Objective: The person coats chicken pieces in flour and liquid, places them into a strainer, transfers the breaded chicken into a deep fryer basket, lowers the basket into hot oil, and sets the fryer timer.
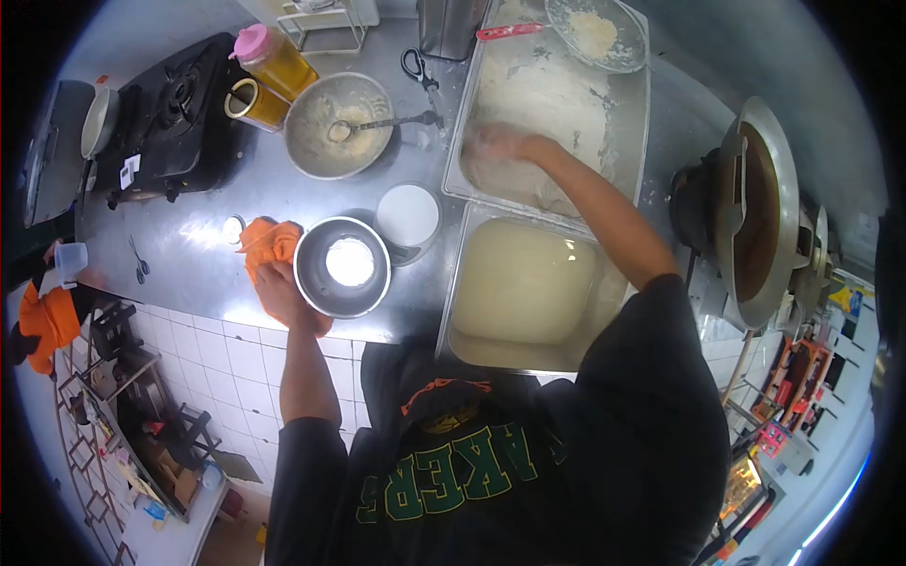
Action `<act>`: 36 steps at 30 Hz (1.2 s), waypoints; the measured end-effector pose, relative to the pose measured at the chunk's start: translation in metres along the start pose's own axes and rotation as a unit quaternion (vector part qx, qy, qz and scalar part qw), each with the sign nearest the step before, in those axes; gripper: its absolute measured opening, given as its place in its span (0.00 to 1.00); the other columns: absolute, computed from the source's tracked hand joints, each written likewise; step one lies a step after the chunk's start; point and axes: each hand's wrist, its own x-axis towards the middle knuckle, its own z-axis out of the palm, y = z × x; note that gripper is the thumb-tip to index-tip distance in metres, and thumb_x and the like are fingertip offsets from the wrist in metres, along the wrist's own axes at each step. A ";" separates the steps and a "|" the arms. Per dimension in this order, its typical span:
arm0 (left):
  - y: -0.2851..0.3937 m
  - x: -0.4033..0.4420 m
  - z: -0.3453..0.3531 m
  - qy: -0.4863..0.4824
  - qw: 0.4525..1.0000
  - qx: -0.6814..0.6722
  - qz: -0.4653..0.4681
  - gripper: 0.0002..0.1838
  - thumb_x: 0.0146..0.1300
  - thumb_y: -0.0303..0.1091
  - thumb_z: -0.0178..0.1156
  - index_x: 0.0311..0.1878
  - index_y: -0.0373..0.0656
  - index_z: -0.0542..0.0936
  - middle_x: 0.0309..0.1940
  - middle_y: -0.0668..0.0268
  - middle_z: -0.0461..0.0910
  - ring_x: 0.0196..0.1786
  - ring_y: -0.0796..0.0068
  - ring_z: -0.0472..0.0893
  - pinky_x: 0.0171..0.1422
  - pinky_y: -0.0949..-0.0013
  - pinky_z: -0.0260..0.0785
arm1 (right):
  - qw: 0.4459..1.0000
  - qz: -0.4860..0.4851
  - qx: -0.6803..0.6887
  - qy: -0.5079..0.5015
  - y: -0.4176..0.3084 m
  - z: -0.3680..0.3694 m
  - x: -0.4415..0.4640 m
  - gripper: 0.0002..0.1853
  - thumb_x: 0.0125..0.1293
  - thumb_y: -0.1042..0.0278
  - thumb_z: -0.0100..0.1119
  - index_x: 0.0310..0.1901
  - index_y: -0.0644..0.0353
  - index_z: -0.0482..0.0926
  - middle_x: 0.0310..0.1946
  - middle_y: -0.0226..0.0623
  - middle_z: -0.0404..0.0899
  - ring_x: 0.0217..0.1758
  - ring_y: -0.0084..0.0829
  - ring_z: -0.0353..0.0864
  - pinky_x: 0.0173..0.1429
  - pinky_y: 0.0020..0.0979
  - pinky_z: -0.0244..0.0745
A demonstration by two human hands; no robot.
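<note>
My left hand (279, 291) is closed on a crumpled orange cloth (271, 241) at the front edge of the steel counter. Just right of it sits a round metal bowl (304, 267) with a bright shine inside. My right hand (498, 144), smeared by motion, is over the left side of a metal tray (612, 168) coated in white flour; its fingers cannot be made out. Nearer my body, a second metal tray (604, 325) holds a pale, smooth liquid or batter (524, 283). A white round lid or plate (409, 216) lies between bowl and trays.
A floury bowl (300, 156) with a ladle (396, 122), scissors (415, 68) and a pink-lidded oil jug (280, 61) stand behind. A red-handled strainer (596, 36) rests on the far tray. A gas stove (179, 123) is left, a large wok (766, 212) right. Another person's hand (50, 253) shows far left.
</note>
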 end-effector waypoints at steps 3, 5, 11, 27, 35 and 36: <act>0.005 -0.002 -0.001 -0.023 0.999 -0.018 -0.019 0.24 0.72 0.52 0.37 0.39 0.38 0.70 0.40 0.52 0.74 0.48 0.50 0.74 0.53 0.52 0.66 | 0.996 -0.071 0.043 0.009 -0.011 0.013 -0.043 0.33 0.71 0.40 0.43 0.55 0.68 0.78 0.52 0.59 0.80 0.57 0.53 0.79 0.64 0.49 0.70; -0.002 0.000 0.004 0.026 0.999 -0.027 0.022 0.24 0.72 0.52 0.42 0.38 0.37 0.72 0.37 0.48 0.77 0.44 0.42 0.76 0.47 0.44 0.66 | 0.994 -0.063 -0.046 -0.072 -0.003 -0.012 -0.051 0.32 0.71 0.41 0.44 0.55 0.67 0.78 0.53 0.60 0.79 0.58 0.53 0.79 0.65 0.49 0.69; -0.002 0.000 0.002 -0.003 1.000 0.007 0.008 0.24 0.72 0.52 0.37 0.38 0.38 0.70 0.38 0.53 0.74 0.45 0.50 0.75 0.50 0.51 0.66 | 0.985 -0.145 -0.025 0.086 0.002 0.019 -0.022 0.24 0.63 0.49 0.52 0.39 0.65 0.86 0.44 0.56 0.84 0.51 0.53 0.82 0.58 0.44 0.75; -0.026 0.009 0.020 0.000 1.000 0.011 0.009 0.24 0.71 0.54 0.39 0.37 0.39 0.70 0.39 0.53 0.76 0.46 0.49 0.76 0.49 0.49 0.67 | 0.955 0.227 -0.121 0.145 -0.009 0.040 -0.090 0.51 0.61 0.27 0.54 0.77 0.57 0.56 0.73 0.62 0.58 0.74 0.60 0.62 0.78 0.44 0.58; -0.014 0.003 0.010 0.006 1.000 -0.008 0.021 0.24 0.71 0.53 0.38 0.38 0.39 0.70 0.40 0.52 0.75 0.47 0.50 0.76 0.49 0.50 0.67 | 0.997 0.012 0.071 0.018 0.044 -0.016 -0.112 0.46 0.63 0.37 0.56 0.74 0.63 0.60 0.67 0.59 0.69 0.71 0.52 0.68 0.76 0.43 0.60; -0.017 0.004 0.012 0.000 0.999 0.015 0.035 0.24 0.71 0.52 0.38 0.38 0.38 0.70 0.41 0.52 0.75 0.48 0.50 0.76 0.49 0.50 0.68 | 0.997 0.016 0.071 0.014 0.050 -0.009 -0.120 0.46 0.63 0.37 0.56 0.74 0.63 0.60 0.67 0.59 0.69 0.71 0.52 0.68 0.76 0.43 0.60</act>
